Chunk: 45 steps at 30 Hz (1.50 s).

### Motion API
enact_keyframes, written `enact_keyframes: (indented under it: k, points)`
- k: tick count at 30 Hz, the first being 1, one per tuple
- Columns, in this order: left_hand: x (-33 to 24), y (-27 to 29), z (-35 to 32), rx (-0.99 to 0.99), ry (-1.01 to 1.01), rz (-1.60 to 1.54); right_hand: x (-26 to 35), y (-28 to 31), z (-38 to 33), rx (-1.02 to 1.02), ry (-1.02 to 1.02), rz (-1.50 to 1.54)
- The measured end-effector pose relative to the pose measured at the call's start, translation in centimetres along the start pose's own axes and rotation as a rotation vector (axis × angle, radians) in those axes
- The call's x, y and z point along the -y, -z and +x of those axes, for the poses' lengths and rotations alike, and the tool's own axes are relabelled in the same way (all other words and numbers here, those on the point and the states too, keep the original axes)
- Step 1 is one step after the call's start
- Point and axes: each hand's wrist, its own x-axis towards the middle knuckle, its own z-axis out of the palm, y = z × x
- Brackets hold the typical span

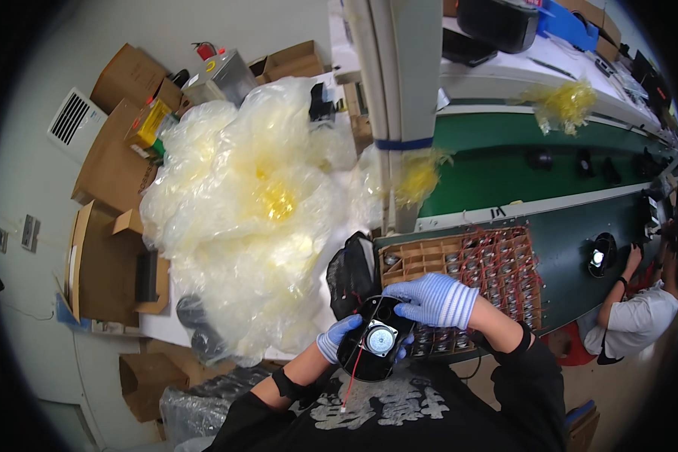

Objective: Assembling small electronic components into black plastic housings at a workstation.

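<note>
My left hand [339,337], in a striped blue-and-white glove, is closed around the left side of a black oval speaker housing [367,368] held in front of my chest. A round speaker [380,340] with a square metal frame sits in the housing's middle. From it a thin red wire [351,383] hangs over the lower edge, with a small white plug at its end. My right hand [435,300], gloved alike, comes from the right and grips the housing's upper end between thumb and fingers. Its fingertips partly cover that end.
Beside my right hand lies a divided cardboard box [497,275] of wired speakers. A black mesh bag [352,275] and a heap of clear plastic bags [241,218] are to the left. A post [399,98] rises ahead. A co-worker [640,316] sits right, by another black housing [601,255].
</note>
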Motion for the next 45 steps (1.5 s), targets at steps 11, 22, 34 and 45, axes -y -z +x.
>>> enact_keyframes:
  k: [11, 22, 34, 45]
  points:
    - [-6.5, 9.2, -5.4, -0.627, -0.659, 0.067, -25.3, 2.6, -5.6, -0.579, -0.56, 0.713]
    - [-6.3, 14.5, -14.1, -2.01, -0.683, 1.119, -58.4, 10.5, -7.8, -1.2, -0.637, 1.296]
    - [-7.3, 9.5, -22.8, -2.281, 0.17, 1.374, -70.0, 15.1, -5.3, -1.38, -0.624, 1.372]
    - [-11.9, 16.9, -23.3, -2.34, 0.029, 1.076, -46.7, 11.4, -7.0, -1.349, -0.58, 1.487]
